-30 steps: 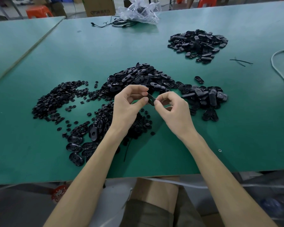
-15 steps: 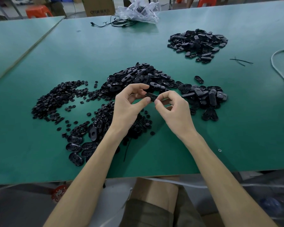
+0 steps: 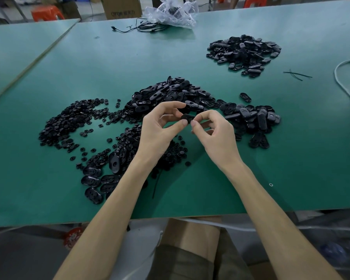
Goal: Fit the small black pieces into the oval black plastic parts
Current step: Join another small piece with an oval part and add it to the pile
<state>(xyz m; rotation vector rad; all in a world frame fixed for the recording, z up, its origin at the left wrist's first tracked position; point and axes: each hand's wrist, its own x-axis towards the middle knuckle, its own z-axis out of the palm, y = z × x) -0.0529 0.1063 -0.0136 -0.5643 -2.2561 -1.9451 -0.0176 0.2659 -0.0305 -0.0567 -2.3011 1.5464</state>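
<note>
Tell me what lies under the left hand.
Small round black plastic pieces lie on the green table beneath the left hand; whatever sits directly under the wrist is covered.

counter (image 3: 251,168): smooth, matt green top, with a thin pale wood-like edge along the front. oval parts (image 3: 170,93): black plastic, glossy, catching light on their rounded backs. the one oval part (image 3: 188,117) held up looks like the same smooth black plastic. small pieces (image 3: 69,122): black, plastic-looking, with a duller sheen. bag (image 3: 174,11): clear, crinkled, shiny plastic film. box (image 3: 120,7): matt brown cardboard. stool (image 3: 47,14): glossy orange-red plastic. cord (image 3: 335,73): smooth and white. shorts (image 3: 182,265): matt olive cloth.
</note>
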